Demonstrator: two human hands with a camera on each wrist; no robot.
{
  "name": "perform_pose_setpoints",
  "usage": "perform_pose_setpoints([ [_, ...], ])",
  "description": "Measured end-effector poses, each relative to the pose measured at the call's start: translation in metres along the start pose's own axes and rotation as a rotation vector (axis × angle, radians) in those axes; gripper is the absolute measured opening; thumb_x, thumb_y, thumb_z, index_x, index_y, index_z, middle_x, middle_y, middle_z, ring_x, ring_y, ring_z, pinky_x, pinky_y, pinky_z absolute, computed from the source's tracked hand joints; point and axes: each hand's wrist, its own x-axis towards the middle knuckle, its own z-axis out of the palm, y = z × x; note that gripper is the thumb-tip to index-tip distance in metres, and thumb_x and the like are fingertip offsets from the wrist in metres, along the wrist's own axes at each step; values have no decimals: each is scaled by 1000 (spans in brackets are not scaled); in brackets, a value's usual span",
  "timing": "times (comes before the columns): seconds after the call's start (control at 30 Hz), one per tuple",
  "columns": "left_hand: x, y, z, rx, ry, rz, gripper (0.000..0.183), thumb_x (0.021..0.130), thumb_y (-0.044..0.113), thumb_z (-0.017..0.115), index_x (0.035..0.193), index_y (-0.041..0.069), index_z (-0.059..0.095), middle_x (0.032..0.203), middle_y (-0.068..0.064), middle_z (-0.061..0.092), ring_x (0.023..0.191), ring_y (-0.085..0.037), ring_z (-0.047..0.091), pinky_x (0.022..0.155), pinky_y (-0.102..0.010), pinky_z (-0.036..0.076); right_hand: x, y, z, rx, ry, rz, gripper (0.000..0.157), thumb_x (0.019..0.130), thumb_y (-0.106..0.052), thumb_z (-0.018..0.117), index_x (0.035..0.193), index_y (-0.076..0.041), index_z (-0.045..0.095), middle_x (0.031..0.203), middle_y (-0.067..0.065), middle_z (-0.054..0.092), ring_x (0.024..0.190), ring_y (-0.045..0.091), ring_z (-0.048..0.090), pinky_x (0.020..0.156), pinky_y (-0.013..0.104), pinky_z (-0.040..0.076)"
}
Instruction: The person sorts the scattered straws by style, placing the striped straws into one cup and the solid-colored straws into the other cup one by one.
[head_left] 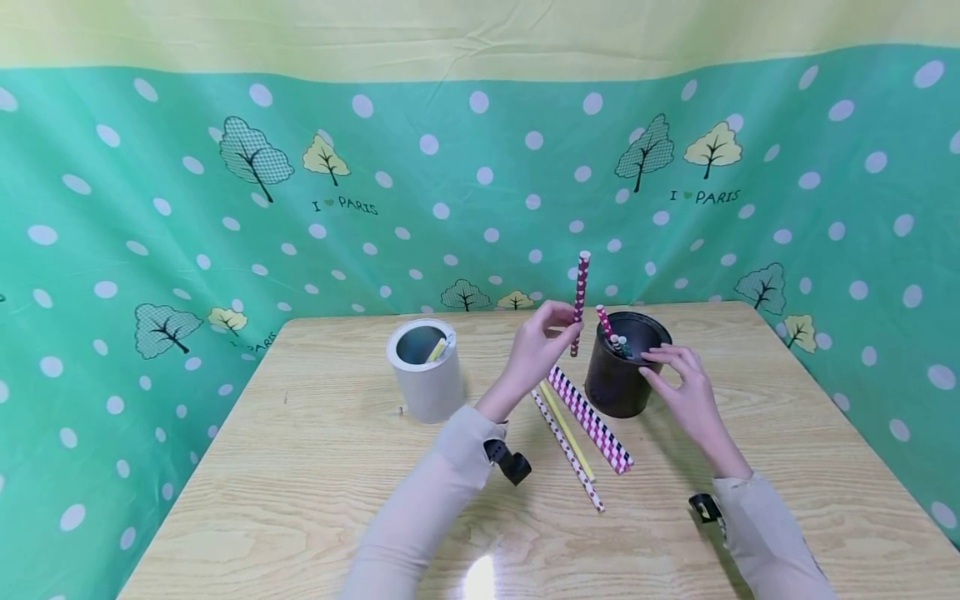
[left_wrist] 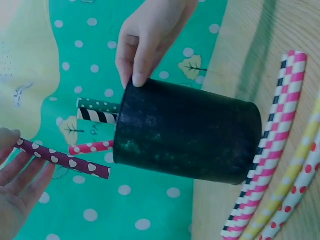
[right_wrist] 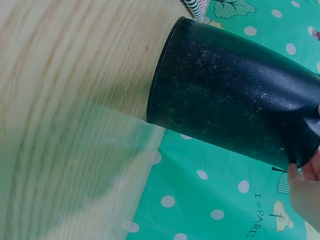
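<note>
My left hand point(head_left: 537, 346) pinches a maroon paper straw with white hearts point(head_left: 581, 304), held upright just left of the black cup point(head_left: 619, 383). In the left wrist view the lower end of that heart straw point(left_wrist: 65, 159) is clear of the cup's rim. My right hand point(head_left: 686, 387) grips the rim of the black cup on its right side, thumb outside and fingers over the edge. Inside the cup lean a pink straw with white dots point(left_wrist: 92, 147), a black-and-white striped straw point(left_wrist: 97, 116) and a dark green dotted straw point(left_wrist: 100, 104).
On the table left of the black cup lie pink-and-black checkered straws point(head_left: 592, 421), a yellow straw point(head_left: 567, 429) and a white straw with red dots point(head_left: 570, 454). A white cup point(head_left: 431, 383) holding a yellow straw point(head_left: 437, 350) stands farther left. A green dotted curtain point(head_left: 450, 192) hangs behind.
</note>
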Motion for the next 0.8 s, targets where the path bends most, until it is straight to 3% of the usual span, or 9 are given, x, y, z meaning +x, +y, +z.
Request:
perform_pose_setpoints([
  [0.13,1,25,-2,-9,16,-6,18,82,-1,57,99,-6,53,95,-18,60,89,-25,59,74,-21,49,0,0,0,6,-4,6,23,78,-5,66,100,1,63,107,15,52,110,30,39,93,44,29],
  [0.3,5,36,2,-34,23,-16,18,82,-2,57,100,-6,52,97,-19,60,90,-25,59,73,-18,48,0,1,1,1,-1,3,24,78,-5,66,100,0,63,107,14,52,110,30,39,94,37,29],
  [0.57,19,5,21,-59,51,-2,20,82,3,60,100,-2,54,95,-14,62,87,-17,60,71,-16,48,-1,1,1,-6,-1,-1,24,77,-6,66,100,0,63,107,13,52,110,28,40,94,26,28],
  [0.8,22,1,29,-73,60,-3,19,81,3,61,99,0,55,94,-11,62,86,-13,60,71,-16,49,-1,0,1,-3,6,-8,23,77,-5,66,100,0,64,107,13,52,110,29,40,94,18,26],
])
